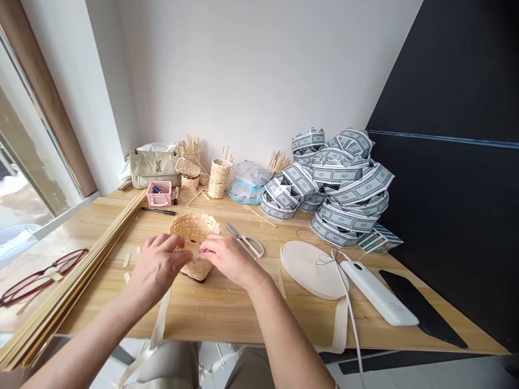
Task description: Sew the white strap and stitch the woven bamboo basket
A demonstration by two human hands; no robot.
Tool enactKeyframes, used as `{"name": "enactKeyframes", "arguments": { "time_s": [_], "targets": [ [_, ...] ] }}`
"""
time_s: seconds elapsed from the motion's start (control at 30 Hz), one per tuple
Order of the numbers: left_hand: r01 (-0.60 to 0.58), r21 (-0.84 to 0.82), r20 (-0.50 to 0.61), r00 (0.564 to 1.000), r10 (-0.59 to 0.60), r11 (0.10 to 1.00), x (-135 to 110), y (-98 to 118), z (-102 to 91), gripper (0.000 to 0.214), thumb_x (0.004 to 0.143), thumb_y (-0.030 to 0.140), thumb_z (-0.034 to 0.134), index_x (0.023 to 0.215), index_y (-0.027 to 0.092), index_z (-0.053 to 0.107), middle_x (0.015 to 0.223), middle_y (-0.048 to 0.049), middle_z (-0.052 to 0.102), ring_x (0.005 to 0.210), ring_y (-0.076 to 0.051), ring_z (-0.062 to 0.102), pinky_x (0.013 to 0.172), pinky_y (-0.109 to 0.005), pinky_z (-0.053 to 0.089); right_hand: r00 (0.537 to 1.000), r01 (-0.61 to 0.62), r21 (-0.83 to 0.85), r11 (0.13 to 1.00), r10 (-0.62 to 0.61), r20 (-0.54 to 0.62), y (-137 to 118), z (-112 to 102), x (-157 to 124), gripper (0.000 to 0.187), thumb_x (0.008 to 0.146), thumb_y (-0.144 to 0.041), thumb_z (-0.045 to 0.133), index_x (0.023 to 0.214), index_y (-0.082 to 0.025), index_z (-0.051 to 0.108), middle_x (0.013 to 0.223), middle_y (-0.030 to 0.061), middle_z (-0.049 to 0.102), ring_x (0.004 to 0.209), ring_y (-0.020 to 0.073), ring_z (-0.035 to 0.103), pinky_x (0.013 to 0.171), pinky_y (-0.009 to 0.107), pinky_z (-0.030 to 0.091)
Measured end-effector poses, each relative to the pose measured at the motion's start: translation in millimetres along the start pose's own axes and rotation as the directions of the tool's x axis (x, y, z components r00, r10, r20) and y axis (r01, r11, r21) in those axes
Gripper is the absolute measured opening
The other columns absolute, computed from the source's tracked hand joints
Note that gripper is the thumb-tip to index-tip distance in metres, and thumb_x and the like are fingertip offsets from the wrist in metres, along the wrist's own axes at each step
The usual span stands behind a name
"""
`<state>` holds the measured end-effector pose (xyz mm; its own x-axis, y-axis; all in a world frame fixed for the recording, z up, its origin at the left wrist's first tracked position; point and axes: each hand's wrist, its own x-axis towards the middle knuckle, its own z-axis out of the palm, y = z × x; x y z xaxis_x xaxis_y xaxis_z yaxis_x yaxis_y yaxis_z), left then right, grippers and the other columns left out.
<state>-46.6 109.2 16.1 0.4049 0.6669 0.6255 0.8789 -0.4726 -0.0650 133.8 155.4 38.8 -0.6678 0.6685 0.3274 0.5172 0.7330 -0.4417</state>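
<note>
At the lower middle of the frame, the left hand (156,265) and the right hand (231,260) are close together, both closed on the near side of a small woven basket (194,229), which is tilted up at an angle above the wooden tabletop (227,316). Just right of the right hand lie scissors (244,239) with pale handles. Farther right are a round white board (311,270), a white power bank (378,292) and a black phone (421,308). Left of the hands, a long bundle of bamboo strips (77,259) runs along the tabletop's edge beside red glasses (42,278). At the back, toward the upper middle of the frame, stand a pink box (159,193), a pale handbag (154,168) and a heap of printed paper rolls (344,183).
</note>
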Motion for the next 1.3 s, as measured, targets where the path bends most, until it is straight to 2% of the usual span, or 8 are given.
{"name": "enactKeyframes", "arguments": {
  "time_s": [0.17,0.23,0.33,0.4,0.63,0.93,1.1,1.3],
  "targets": [
    [0.232,-0.344,-0.061,0.961,-0.268,0.91,-8,17,-20.5,0.024,0.089,0.03,0.042,0.103,0.022,0.06,0.104,-0.0061,0.062,0.049,-0.008,0.057,0.048,-0.022,0.045,1.0,-0.009,0.016,1.0,0.009,-0.023,1,3,0,0.012,0.078,-0.004,0.061,0.074,-0.015,0.065,0.074,0.0007,0.06,0.072,0.0131,0.054,0.066,0.022,0.038],
    [0.36,-0.6,0.009,0.896,-0.443,0.715,-10,31,-20.5,0.023,0.088,0.029,0.041,0.106,0.022,0.055,0.088,-0.0027,0.064,0.034,-0.003,0.048,0.037,-0.018,0.041,0.999,-0.011,0.026,1.0,0.011,-0.031,1,4,-1,0.013,0.078,-0.003,0.061,0.074,-0.015,0.064,0.074,0.0002,0.06,0.073,0.0126,0.054,0.066,0.021,0.038],
    [0.499,-0.802,0.283,0.803,-0.525,0.329,-5,48,-4.8,0.024,0.086,0.035,0.038,0.104,0.02,0.046,0.074,-0.0014,0.061,0.043,-0.011,0.057,0.028,-0.017,0.039,0.999,-0.013,0.038,0.999,0.014,-0.036,1,6,-2,0.014,0.079,-0.003,0.06,0.073,-0.016,0.063,0.073,-0.0006,0.059,0.071,0.0121,0.054,0.064,0.021,0.038],
    [0.571,-0.786,0.376,0.746,-0.55,0.236,1,52,9.6,0.019,0.084,0.036,0.039,0.094,0.02,0.044,0.062,0.0012,0.059,0.048,-0.015,0.06,0.03,-0.019,0.042,0.999,-0.015,0.043,0.999,0.017,-0.039,1,7,-2,0.016,0.079,-0.002,0.058,0.073,-0.016,0.063,0.072,-0.0007,0.058,0.071,0.012,0.053,0.063,0.021,0.037],
    [0.597,-0.76,0.404,0.743,-0.533,0.257,4,35,29.3,0.019,0.079,0.035,0.048,0.07,0.018,0.048,0.044,0.0041,0.056,0.039,-0.011,0.055,0.041,-0.02,0.047,0.998,-0.027,0.078,0.997,0.032,-0.059,1,8,-3,0.018,0.076,0.001,0.059,0.071,-0.016,0.061,0.072,-0.0012,0.057,0.072,0.0128,0.053,0.065,0.022,0.037],
    [0.517,-0.782,0.277,0.789,-0.549,0.348,-2,34,34.1,0.021,0.079,0.033,0.044,0.085,0.017,0.056,0.044,0.006,0.053,0.035,-0.009,0.05,0.04,-0.019,0.044,0.982,-0.016,0.184,0.983,0.051,-0.184,5,13,-17,0.03,0.077,-0.001,0.055,0.1,-0.02,0.057,0.1,0.002,0.056,0.079,0.0118,0.055,0.071,0.023,0.042],
    [0.509,-0.768,0.253,0.798,-0.547,0.388,-3,34,35.2,0.019,0.079,0.033,0.044,0.08,0.017,0.054,0.043,0.006,0.052,0.034,-0.009,0.049,0.038,-0.019,0.042,0.969,-0.06,0.2,0.978,0.106,-0.224,4,10,-22,0.022,0.078,-0.005,0.055,0.095,-0.017,0.057,0.097,0.0024,0.055,0.066,0.0092,0.052,0.067,0.022,0.042],
    [0.525,-0.74,0.255,0.797,-0.548,0.419,-7,35,36.5,0.014,0.082,0.032,0.044,0.076,0.019,0.048,0.045,0.0062,0.055,0.037,-0.009,0.05,0.042,-0.018,0.042,0.984,-0.128,0.139,0.982,0.144,-0.107,-5,-4,-12,0.008,0.078,-0.01,0.058,0.077,-0.017,0.061,0.079,0.0002,0.058,0.071,0.0125,0.052,0.066,0.023,0.037]
  ]
}}
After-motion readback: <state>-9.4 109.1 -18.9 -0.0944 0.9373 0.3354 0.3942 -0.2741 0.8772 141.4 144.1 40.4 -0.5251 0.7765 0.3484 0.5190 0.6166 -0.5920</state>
